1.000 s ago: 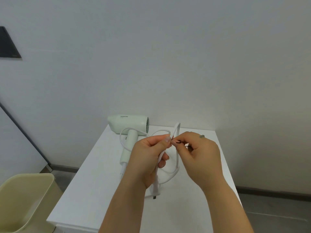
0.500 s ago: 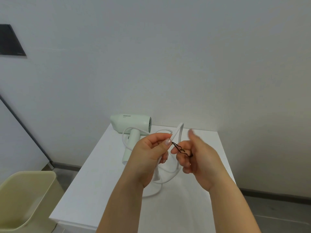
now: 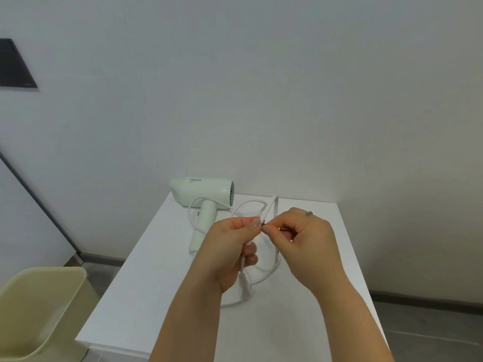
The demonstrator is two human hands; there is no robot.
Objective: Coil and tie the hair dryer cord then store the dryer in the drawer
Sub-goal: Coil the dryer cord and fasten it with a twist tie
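A pale green hair dryer (image 3: 202, 194) lies on the white cabinet top (image 3: 146, 278), at its far edge by the wall. Its white cord (image 3: 270, 270) runs from the handle in loose loops to my hands. My left hand (image 3: 230, 246) pinches the gathered loops of cord above the cabinet top. My right hand (image 3: 305, 244) is closed on a thin black tie (image 3: 281, 229) that meets the cord at my left thumb. The plug end hangs hidden below my left hand. No drawer is in view.
A cream plastic bin (image 3: 39, 309) stands on the floor to the left of the cabinet. A white wall rises right behind the cabinet. A dark panel (image 3: 14, 65) is mounted on the wall at upper left.
My right hand, opened and drawn away from the cord half a second ago with the tie stretched out, has closed again and come back against my left thumb.
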